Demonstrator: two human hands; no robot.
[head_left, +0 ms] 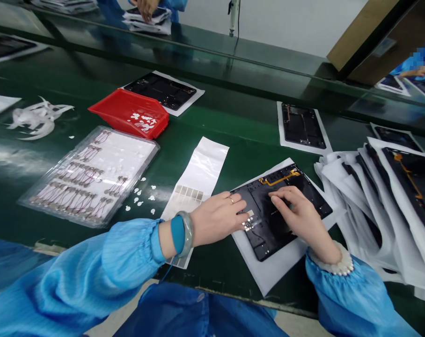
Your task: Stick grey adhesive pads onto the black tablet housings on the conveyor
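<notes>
A black device panel point(268, 210) with an orange ribbon cable lies tilted on a white sheet point(265, 276) in front of me. My left hand point(219, 216) rests at the panel's left edge, palm down, its fingers somewhat apart, near a small circuit part point(248, 223). Over the panel's middle, my right hand point(296, 213) has thumb and index finger pressed together; what they pinch, if anything, is too small to make out. Beside my left wrist, a strip of backing paper point(205, 161) carries grey rectangular stickers point(187, 194).
A clear tray point(89, 178) of small wired parts lies left, behind it a red bin point(128, 112) with white bits. Wrapped panels point(370, 206) pile up at right. More panels point(302, 126) lie farther back. Another person's hand point(147, 8) is across the bench.
</notes>
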